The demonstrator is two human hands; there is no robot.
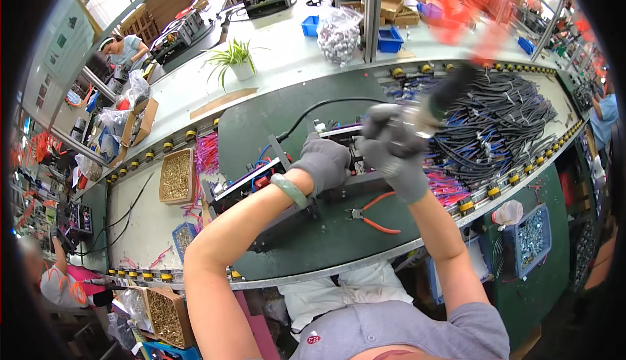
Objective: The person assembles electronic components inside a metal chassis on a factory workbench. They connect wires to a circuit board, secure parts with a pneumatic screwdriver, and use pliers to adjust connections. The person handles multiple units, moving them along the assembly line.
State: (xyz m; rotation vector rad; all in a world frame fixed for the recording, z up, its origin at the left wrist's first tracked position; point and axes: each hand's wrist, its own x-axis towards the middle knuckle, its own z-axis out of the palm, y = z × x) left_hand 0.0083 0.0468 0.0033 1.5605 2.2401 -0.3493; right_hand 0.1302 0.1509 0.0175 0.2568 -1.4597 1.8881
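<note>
My left hand (324,164), in a grey glove, is closed with its fingertips down inside a black metal chassis (266,180) fitted with wires and small parts. What those fingers hold is hidden. Just right of it, my gloved right hand (398,164) is wrapped around a powered screwdriver (448,90), smeared by motion. Its black body tilts up to the right, towards a blurred red coiled hose (466,8). The tool's tip cannot be made out. A pair of red-handled cutters (372,220) lies on the green mat (306,249) near me, apart from both hands.
Black cables (502,112) are heaped on the right. Left of the chassis stand a box of brass-coloured parts (177,176) and pink wires (207,153). A potted plant (240,64) and a bag of metal parts (339,34) are on the far shelf. Co-workers sit at left and right.
</note>
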